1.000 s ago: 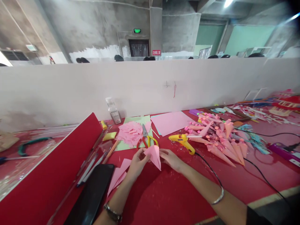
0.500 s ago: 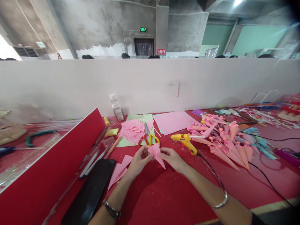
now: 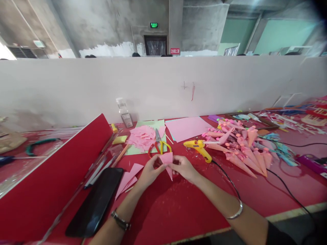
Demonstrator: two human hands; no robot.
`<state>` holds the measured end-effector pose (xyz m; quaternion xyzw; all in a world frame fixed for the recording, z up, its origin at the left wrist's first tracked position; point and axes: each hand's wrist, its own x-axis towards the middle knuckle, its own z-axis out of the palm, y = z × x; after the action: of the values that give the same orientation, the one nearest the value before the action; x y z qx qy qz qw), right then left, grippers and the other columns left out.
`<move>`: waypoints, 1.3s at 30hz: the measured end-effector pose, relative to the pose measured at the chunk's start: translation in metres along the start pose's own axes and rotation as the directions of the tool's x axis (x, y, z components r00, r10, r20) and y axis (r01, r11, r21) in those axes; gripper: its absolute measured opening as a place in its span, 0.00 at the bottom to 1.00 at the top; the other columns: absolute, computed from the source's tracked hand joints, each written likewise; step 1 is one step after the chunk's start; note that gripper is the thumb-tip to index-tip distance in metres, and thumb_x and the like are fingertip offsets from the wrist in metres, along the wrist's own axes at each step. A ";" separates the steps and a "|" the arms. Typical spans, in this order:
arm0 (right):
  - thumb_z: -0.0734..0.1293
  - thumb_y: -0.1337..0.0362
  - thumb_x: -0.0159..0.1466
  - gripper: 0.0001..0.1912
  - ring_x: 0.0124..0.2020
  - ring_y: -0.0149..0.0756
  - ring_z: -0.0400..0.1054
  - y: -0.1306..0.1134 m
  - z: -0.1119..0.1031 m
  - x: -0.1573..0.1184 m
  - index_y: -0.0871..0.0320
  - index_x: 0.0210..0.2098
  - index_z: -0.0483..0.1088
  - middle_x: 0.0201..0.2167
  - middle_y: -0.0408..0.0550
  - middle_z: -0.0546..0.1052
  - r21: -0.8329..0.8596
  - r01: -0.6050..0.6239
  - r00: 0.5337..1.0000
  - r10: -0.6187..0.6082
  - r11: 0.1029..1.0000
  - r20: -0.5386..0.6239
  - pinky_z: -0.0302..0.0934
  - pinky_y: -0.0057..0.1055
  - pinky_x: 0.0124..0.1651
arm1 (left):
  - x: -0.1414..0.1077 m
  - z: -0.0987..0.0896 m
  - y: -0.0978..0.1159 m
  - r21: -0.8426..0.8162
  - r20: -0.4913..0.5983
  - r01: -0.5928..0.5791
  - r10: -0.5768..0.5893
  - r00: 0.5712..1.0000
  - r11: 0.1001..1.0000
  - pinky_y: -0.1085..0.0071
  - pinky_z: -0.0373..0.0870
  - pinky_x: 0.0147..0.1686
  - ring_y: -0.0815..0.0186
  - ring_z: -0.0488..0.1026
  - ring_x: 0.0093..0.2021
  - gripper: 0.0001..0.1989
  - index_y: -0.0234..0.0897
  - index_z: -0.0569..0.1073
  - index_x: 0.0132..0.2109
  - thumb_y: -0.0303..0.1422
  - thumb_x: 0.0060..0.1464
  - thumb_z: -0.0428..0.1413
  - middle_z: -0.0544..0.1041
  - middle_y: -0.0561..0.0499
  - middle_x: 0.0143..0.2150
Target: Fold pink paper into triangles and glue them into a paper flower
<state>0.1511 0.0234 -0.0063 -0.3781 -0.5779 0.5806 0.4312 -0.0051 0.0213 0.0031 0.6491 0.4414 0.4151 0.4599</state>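
- left hand (image 3: 151,172): grip's pinched on a folded pink paper (image 3: 167,158), pointy end down, over the red desk (image 3: 199,214)
- right hand (image 3: 187,168): grip's on that same paper, thumbs close together
- scissors (image 3: 157,135) just behind, yellow glue gun (image 3: 200,148) off right, near heaped pink cones (image 3: 242,156)

A lit green sign (image 3: 154,25) above the dark door (image 3: 155,46) is displaying "EXIT" beneath Chinese characters; a red sign (image 3: 175,51) on the pillar (image 3: 175,23) is bearing white Chinese characters, beginning "卫生间"
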 end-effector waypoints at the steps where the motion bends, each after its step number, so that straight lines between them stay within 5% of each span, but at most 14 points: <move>1: 0.67 0.57 0.50 0.16 0.16 0.23 0.58 0.000 0.000 0.000 0.64 0.31 0.68 0.20 0.41 0.68 -0.011 0.006 1.000 -0.006 1.000 0.012 0.52 0.23 0.19 | 0.000 0.001 0.000 0.037 -0.009 -0.002 0.002 1.000 0.999 0.71 0.64 0.36 0.67 0.68 0.33 0.11 0.34 0.66 0.36 0.36 0.46 0.54 0.71 0.51 0.31; 17: 0.63 0.60 0.53 0.11 0.18 0.27 0.63 0.002 0.001 -0.001 0.62 0.30 0.67 0.19 0.41 0.69 -0.016 0.019 1.000 -0.019 1.000 0.021 0.58 0.25 0.22 | -0.003 0.006 -0.001 0.103 -0.040 -0.021 0.025 0.999 0.995 0.72 0.63 0.36 0.67 0.68 0.34 0.10 0.34 0.68 0.36 0.36 0.51 0.49 0.72 0.51 0.33; 22: 0.64 0.66 0.50 0.09 0.23 0.29 0.65 -0.003 0.002 -0.002 0.62 0.31 0.66 0.24 0.42 0.71 -0.017 0.029 0.991 -0.031 0.999 -0.128 0.60 0.26 0.26 | -0.004 0.012 -0.001 0.020 0.025 -0.077 0.076 0.997 0.997 0.71 0.64 0.37 0.67 0.68 0.35 0.15 0.35 0.64 0.41 0.35 0.46 0.54 0.71 0.49 0.37; 30: 0.64 0.65 0.49 0.09 0.26 0.30 0.64 0.001 0.002 -0.001 0.61 0.31 0.66 0.25 0.42 0.70 0.117 -0.026 0.970 0.054 0.993 -0.238 0.59 0.27 0.31 | -0.004 0.006 0.005 0.138 -0.086 -0.085 0.097 0.992 0.987 0.75 0.63 0.33 0.69 0.67 0.31 0.06 0.35 0.67 0.32 0.33 0.46 0.52 0.71 0.54 0.29; 39: 0.66 0.60 0.50 0.12 0.22 0.26 0.61 -0.002 0.004 -0.003 0.61 0.30 0.67 0.21 0.40 0.68 0.090 0.007 0.991 0.005 0.996 -0.135 0.56 0.25 0.28 | -0.004 0.007 0.002 0.107 -0.172 0.018 0.001 0.985 0.994 0.74 0.61 0.29 0.69 0.64 0.26 0.12 0.33 0.68 0.26 0.39 0.46 0.52 0.70 0.53 0.24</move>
<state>0.1486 0.0191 -0.0039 -0.3964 -0.5208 0.5790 0.4863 0.0007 0.0159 0.0028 0.6329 0.5041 0.4430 0.3861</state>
